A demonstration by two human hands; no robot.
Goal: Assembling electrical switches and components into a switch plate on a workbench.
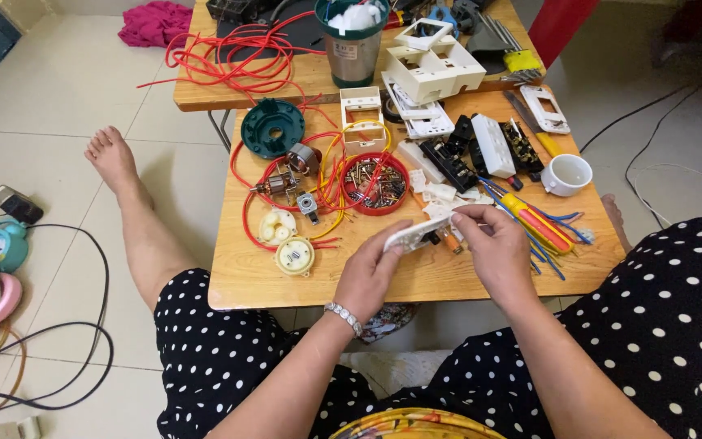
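Both my hands meet over the near middle of a low wooden table [237, 284]. My left hand [371, 272], with a bracelet at the wrist, grips a long white plastic socket part [416, 233] from below. My right hand [493, 248] pinches the right end of the same part with its fingertips. A small orange and black piece shows just under the part, between the hands. A red round lid [375, 184] full of screws lies just beyond my hands.
Red and yellow wires [229, 61], a green round cover [273, 127], small motor parts [286, 183], white socket housings [428, 69], black inserts [448, 158], a white cup [567, 174], screwdrivers [534, 223] and a steel canister [353, 41] crowd two tables. My bare leg [136, 219] stretches left; gadgets and cables lie on the floor.
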